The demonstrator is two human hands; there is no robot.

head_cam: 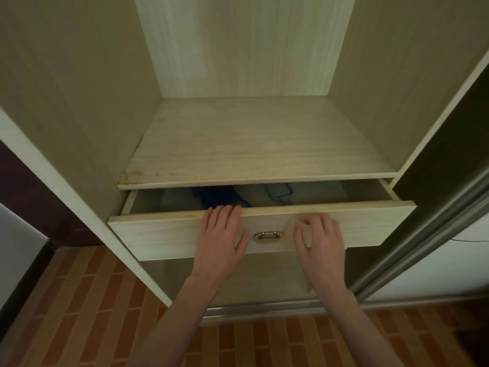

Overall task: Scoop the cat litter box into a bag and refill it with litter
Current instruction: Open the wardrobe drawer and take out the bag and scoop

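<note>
Now | L hand fingers flat on drawer rim | R hand fingers loose, empty | scoop inside, behind fingers

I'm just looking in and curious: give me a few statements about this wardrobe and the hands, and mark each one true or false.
1. The drawer is partly pulled out. True.
2. The left hand grips the metal handle. False: its fingers rest on the drawer's top edge, left of the handle.
3. A pale blue slotted scoop lies inside the drawer. True.
4. The shelf above the drawer is stacked with clothes. False: nothing shows on it.
5. The right hand holds a bag. False: it holds nothing, with fingers curled in front of the drawer's face.
6. Something dark blue lies in the drawer, left of the scoop. True.
</note>
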